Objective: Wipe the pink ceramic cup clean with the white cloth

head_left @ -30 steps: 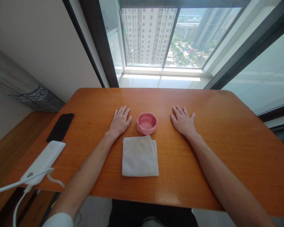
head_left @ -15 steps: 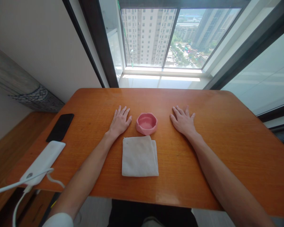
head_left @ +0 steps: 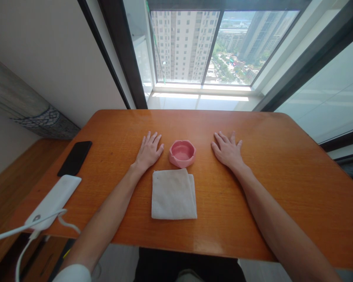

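Observation:
My left hand point(head_left: 149, 150) lies flat on the wooden table point(head_left: 288, 164), fingers spread, just left of a pink ashtray-like bowl point(head_left: 182, 153) with a wavy, faceted rim. My right hand point(head_left: 228, 149) rests palm down to the right of the bowl, farther from it, with its fingers apart. Neither hand touches the bowl, and both hold nothing. In front of the bowl, on my side, is a folded white cloth point(head_left: 173, 196), its far edge close against the bowl's base. Inside the bowl I see only its pink floor.
At the table's left side lie a black phone point(head_left: 74, 158) and a white power bank point(head_left: 53, 201) with white cables point(head_left: 23, 231) running off the edge. Beyond the far edge is a window point(head_left: 188, 51). A grey curtain point(head_left: 32, 102) hangs at the left.

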### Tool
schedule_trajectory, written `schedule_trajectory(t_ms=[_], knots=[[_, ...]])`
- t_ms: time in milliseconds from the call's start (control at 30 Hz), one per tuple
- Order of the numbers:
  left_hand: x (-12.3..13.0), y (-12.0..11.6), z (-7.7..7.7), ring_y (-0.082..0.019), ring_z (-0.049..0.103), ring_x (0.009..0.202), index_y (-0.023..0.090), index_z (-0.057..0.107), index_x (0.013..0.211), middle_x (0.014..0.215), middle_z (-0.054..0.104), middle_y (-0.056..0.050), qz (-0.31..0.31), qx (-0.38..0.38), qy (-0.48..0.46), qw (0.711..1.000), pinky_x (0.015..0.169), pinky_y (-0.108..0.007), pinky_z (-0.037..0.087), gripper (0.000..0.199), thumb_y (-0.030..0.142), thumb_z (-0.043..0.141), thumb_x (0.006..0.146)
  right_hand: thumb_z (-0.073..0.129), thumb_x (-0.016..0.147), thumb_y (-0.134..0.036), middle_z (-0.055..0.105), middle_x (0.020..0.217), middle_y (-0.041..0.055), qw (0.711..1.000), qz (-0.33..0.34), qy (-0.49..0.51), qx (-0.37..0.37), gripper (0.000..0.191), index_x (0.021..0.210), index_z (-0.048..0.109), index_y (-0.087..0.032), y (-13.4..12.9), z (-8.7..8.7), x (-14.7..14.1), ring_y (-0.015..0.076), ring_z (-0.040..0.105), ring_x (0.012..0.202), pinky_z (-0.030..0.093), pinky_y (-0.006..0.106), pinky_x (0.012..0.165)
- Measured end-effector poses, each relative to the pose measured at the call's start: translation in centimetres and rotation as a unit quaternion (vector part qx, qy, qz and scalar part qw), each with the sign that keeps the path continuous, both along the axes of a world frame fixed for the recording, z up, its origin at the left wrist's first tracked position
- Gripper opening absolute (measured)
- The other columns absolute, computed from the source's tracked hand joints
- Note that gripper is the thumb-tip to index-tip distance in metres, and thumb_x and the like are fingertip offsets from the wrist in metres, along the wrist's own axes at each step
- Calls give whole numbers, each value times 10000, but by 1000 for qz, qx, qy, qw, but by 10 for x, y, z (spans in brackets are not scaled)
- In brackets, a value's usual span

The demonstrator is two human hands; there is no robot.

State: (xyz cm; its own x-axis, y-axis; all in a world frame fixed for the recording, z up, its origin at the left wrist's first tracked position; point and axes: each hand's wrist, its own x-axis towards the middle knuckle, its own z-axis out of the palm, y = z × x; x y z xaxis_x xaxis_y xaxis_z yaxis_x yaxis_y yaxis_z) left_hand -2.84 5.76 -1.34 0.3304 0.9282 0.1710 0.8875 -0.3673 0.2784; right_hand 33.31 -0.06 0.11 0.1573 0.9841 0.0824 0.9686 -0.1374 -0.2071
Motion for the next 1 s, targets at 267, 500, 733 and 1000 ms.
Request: schedule_trajectory(t_ms=[267,500,733,1000], knots=[[-1,1,0,-402,341,1708,143,522,1633,1778,461,-147,-3,4,-3,1000,1409,-640,282,594,425,422,1119,423,1108,-443,476,1766,157,996,0,33,78,615,1644,557,-172,-2,3,-3,584,158,1695,202,949,1222],[0,0,1,-390,379,1691,136,516,1637,1786,445,-156,-3,5,12,1000,1412,-617,284,592,415,419,1124,520,1007,-100,810,1299,92,834,375,141,380,494,1430,695,-284,-95,54,-87,292,738,1286,598,511,1106],[1,-1,5,-363,376,1697,145,526,1629,1786,448,-148,1,0,23,1000,1419,-597,281,578,407,420,1125,605,1107,-587,622,1646,182,863,493,34,101,703,1582,584,-68,-176,20,-153,380,579,1527,456,598,1301],[1,-1,6,-367,363,1703,145,510,1643,1793,436,-147,3,-6,23,1000,1422,-599,272,588,408,422,1125,482,1153,-208,843,1295,88,865,406,290,56,360,1398,746,-195,-164,34,-135,269,791,1200,557,473,1178]])
